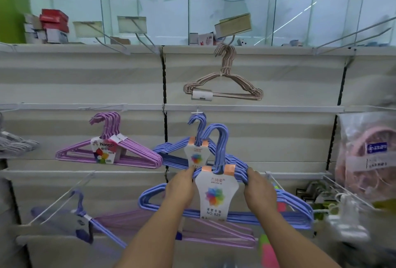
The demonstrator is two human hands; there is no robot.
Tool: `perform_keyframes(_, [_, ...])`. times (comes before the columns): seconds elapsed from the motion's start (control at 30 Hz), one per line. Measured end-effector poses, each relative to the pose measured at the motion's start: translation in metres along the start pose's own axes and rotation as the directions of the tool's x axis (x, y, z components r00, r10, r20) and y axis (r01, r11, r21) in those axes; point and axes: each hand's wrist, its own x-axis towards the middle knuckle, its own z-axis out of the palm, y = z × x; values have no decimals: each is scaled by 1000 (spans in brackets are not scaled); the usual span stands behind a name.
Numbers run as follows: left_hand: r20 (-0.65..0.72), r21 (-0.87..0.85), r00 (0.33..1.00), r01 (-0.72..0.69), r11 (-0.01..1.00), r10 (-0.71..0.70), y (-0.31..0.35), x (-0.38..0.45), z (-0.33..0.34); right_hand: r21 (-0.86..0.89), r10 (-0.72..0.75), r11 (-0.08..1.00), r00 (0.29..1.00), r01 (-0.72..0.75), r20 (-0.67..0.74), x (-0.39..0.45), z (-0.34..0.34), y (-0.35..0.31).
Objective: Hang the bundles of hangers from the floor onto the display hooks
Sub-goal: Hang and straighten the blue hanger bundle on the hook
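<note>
Blue plastic-coated hangers, a bundle (225,195), are being lifted toward the display hook (197,114), where a matching blue bundle (192,150) is already hanging. The left hand (180,190) and right hand (258,189) are gripping the bundle's two shoulders, fingers curled round the wires, likely keeping it level so its hook tops are lining up with the peg. Its card label (216,195) is reading "NO. 829"; a purple bundle (109,152) beside it is showing "Hanger".

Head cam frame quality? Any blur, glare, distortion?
Head view: the blue hanger bundle and both hands, left and right, are fairly sharp; lower corners smear with blur; the glass panels up top show streaky light reflections; the shelf rails bow from the wide-angle lens.
</note>
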Motion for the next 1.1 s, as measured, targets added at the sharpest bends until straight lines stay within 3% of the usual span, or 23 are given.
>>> perform_keyframes(0.4, [-146, 3, 989, 2, 1000, -2, 7, 73, 0, 59, 51, 997, 999, -50, -12, 76, 27, -6])
perform_keyframes(0.57, [-203, 102, 979, 42, 994, -20, 6, 108, 1, 121, 47, 992, 999, -47, -3, 108, 42, -16])
perform_keyframes(1.1, [-277, 121, 959, 91, 988, -54, -55, 137, 18, 141, -14, 990, 1000, 12, 12, 134, 93, -57])
